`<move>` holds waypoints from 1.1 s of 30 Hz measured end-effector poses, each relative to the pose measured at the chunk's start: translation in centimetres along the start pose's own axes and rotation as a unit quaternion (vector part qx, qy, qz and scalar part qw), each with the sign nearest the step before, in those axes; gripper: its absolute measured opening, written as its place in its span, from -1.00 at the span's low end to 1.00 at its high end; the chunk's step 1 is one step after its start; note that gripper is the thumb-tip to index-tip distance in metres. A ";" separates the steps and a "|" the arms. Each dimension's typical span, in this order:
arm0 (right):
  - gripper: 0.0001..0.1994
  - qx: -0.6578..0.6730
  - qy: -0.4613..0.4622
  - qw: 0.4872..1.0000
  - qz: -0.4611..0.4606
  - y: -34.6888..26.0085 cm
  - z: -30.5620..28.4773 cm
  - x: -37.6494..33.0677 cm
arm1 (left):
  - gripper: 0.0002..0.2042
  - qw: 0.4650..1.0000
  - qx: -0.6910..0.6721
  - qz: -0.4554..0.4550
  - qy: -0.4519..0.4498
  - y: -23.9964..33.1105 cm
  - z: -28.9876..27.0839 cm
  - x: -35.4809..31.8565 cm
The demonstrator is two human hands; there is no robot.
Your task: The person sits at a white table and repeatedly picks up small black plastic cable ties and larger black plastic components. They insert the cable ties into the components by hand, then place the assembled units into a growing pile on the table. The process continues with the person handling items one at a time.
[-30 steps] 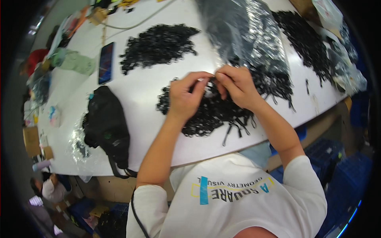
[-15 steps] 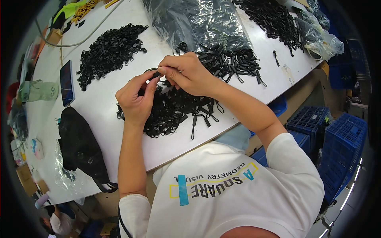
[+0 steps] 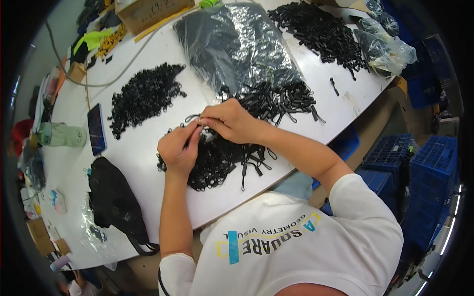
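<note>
My left hand [image 3: 178,149] and my right hand [image 3: 231,121] meet fingertip to fingertip above the table, both closed in a pinch. Between them is a small black cord pull [image 3: 188,118]; its thin loop sticks out past the fingertips, and the fingers cover the rest. Below the hands lies a heap of small black ringed pieces [image 3: 210,170], with several cord pulls [image 3: 253,167] at its right edge. Just beyond my right hand spreads a pile of black cord pulls with loops [image 3: 276,104].
Another heap of black ringed pieces [image 3: 145,96] lies far left, near a phone [image 3: 97,129] and a green bottle [image 3: 61,134]. A clear plastic bag [image 3: 237,44] lies at the back. A black cloth bag [image 3: 113,197] sits left; blue crates [image 3: 427,182] stand right.
My fingertips have drawn closer together, covering the black piece that showed between them. The cord loop now sticks out beyond them. The whole view has shifted, so the table appears lower.
</note>
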State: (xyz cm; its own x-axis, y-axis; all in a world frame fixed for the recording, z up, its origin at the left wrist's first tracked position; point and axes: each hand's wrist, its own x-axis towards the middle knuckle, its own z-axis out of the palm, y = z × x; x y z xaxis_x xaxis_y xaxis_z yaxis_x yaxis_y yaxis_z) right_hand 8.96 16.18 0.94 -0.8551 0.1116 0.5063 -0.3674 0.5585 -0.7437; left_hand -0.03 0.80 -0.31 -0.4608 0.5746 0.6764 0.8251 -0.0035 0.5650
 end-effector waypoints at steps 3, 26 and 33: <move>-0.88 -0.007 0.008 1.000 0.018 -0.3 0.1 -0.1 | -0.82 0.997 0.047 0.053 0.012 -0.1 0.2 0.0; -0.84 -0.027 0.061 0.997 0.026 -1.3 0.2 -0.2 | -0.87 0.998 -0.021 -0.050 0.018 0.7 0.2 -0.2; -0.80 -0.035 0.024 0.999 0.013 -0.5 0.5 -0.7 | -0.85 0.999 0.023 -0.047 -0.008 0.7 0.1 -0.5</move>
State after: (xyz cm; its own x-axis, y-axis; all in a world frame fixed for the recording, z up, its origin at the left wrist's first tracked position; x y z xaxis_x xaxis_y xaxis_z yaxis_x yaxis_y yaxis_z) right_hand 9.57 15.44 0.74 -0.8449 0.1655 0.5087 -0.3171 0.6110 -0.7253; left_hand 0.82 0.56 -0.30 -0.5325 0.5839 0.6127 0.7922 0.0889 0.6038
